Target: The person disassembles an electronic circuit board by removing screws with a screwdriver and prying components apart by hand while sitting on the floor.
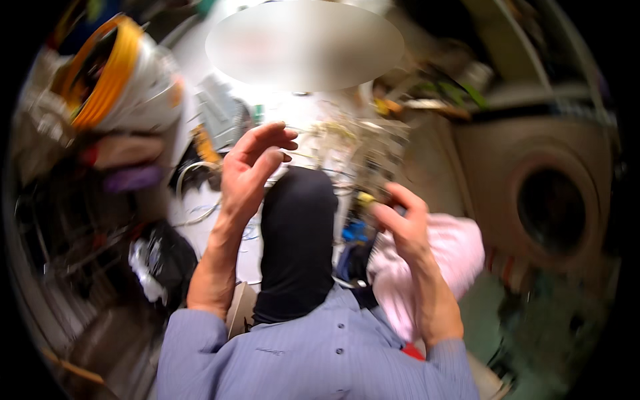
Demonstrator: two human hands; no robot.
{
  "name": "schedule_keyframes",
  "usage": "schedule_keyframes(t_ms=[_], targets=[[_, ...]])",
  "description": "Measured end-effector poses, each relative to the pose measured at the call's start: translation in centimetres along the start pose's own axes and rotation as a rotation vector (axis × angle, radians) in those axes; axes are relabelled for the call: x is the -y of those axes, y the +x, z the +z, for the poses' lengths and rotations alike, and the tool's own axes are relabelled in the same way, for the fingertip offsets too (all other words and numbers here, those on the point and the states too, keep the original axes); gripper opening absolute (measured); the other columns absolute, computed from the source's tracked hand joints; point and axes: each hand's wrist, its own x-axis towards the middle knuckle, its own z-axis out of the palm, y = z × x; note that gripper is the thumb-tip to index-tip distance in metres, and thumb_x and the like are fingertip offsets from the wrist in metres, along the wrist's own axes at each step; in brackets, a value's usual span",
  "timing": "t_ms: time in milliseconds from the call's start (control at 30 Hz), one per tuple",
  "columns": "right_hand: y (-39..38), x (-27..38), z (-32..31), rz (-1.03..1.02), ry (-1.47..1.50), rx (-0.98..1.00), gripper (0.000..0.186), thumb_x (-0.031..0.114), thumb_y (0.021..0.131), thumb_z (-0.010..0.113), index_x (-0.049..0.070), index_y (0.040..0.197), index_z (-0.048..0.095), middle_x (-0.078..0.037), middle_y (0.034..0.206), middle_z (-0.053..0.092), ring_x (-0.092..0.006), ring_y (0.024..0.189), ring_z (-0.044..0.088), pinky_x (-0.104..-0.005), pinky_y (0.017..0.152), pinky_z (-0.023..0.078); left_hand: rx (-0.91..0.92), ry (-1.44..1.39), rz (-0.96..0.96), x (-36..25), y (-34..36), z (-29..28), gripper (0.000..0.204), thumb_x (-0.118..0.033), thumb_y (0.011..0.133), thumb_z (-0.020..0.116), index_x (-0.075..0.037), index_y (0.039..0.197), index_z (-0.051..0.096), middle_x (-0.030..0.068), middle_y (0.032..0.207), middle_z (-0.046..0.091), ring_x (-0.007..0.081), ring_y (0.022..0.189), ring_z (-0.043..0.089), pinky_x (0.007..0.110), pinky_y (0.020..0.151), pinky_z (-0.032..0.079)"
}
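My left hand (252,170) is raised just left of my dark-trousered knee (298,233). Its thumb and curved fingers are apart, and I see nothing between them. My right hand (408,223) hovers in front of the pink cloth (453,250) that covers my other leg. Its fingers are bent in toward a small yellow piece (365,199) with something dark by it; blur hides what is gripped. Just below lies a blue item (355,231). Beyond both hands spreads a blurred tangle of pale cables (330,137).
At the upper left a white bucket (143,90) with a yellow rim leans over. A coil of white cable (183,193) and a black plastic bag (170,263) lie left of me. On the right stands a front-loading washing machine (487,180).
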Motion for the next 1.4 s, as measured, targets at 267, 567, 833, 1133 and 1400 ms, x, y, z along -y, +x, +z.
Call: schedule_keyframes(t_ms=[267, 567, 833, 1133, 1400], targets=[[-3.8, 4.3, -3.1, -0.502, -0.031, -0.142, 0.032, 0.025, 0.092, 0.077, -0.002, 0.107, 0.072, -0.006, 0.088, 0.072, -0.0097, 0.076, 0.06, -0.0288, 0.065, 0.049, 0.268, -0.161, -0.259, -3.4, -1.3, 13.1, 0.042, -0.02, 0.099, 0.06, 0.008, 0.13, 0.059, 0.0213, 0.121, 0.069, 0.028, 0.103, 0.071, 0.04, 0.092, 0.058], [-14.4, -1.2, -25.6, -0.726, 0.285, -0.838, 0.017, 0.015, 0.1, 0.063, 0.0, 0.105, 0.071, -0.007, 0.084, 0.071, -0.0037, 0.057, 0.049, -0.0197, 0.047, 0.036, 0.17, 0.052, -0.238, -0.6, 4.0, 10.0, 0.051, -0.018, 0.101, 0.061, 0.005, 0.144, 0.045, 0.0232, 0.129, 0.065, 0.0299, 0.112, 0.068, 0.04, 0.093, 0.056], [-12.6, -39.0, -23.0, 0.383, 0.422, -0.847, 0.011, 0.015, 0.083, 0.066, 0.005, 0.081, 0.07, -0.001, 0.071, 0.066, -0.0086, 0.052, 0.048, -0.0293, 0.044, 0.035, 0.108, 0.349, -0.272, 0.2, 5.8, 11.1, 0.049, -0.019, 0.098, 0.066, 0.006, 0.137, 0.05, 0.0216, 0.124, 0.069, 0.0283, 0.108, 0.07, 0.038, 0.089, 0.057], [-11.8, -51.3, -10.8, 0.711, 0.279, -0.557, 0.008, 0.009, 0.081, 0.065, 0.002, 0.082, 0.068, -0.005, 0.069, 0.066, -0.0121, 0.048, 0.05, -0.0303, 0.043, 0.037, -0.006, 0.63, -0.448, 2.6, 4.4, 11.5, 0.042, -0.021, 0.094, 0.074, 0.001, 0.126, 0.058, 0.015, 0.115, 0.073, 0.0242, 0.1, 0.072, 0.036, 0.079, 0.059], [-10.6, -49.4, -10.4, 0.778, 0.253, -0.435, 0.014, 0.015, 0.079, 0.066, 0.003, 0.08, 0.072, -0.009, 0.073, 0.071, -0.0232, 0.067, 0.066, -0.0375, 0.066, 0.052, -0.018, 0.701, -0.404, 2.6, 3.3, 11.6, 0.044, -0.02, 0.093, 0.075, -0.001, 0.128, 0.056, 0.0139, 0.115, 0.073, 0.0227, 0.099, 0.071, 0.036, 0.085, 0.057]])
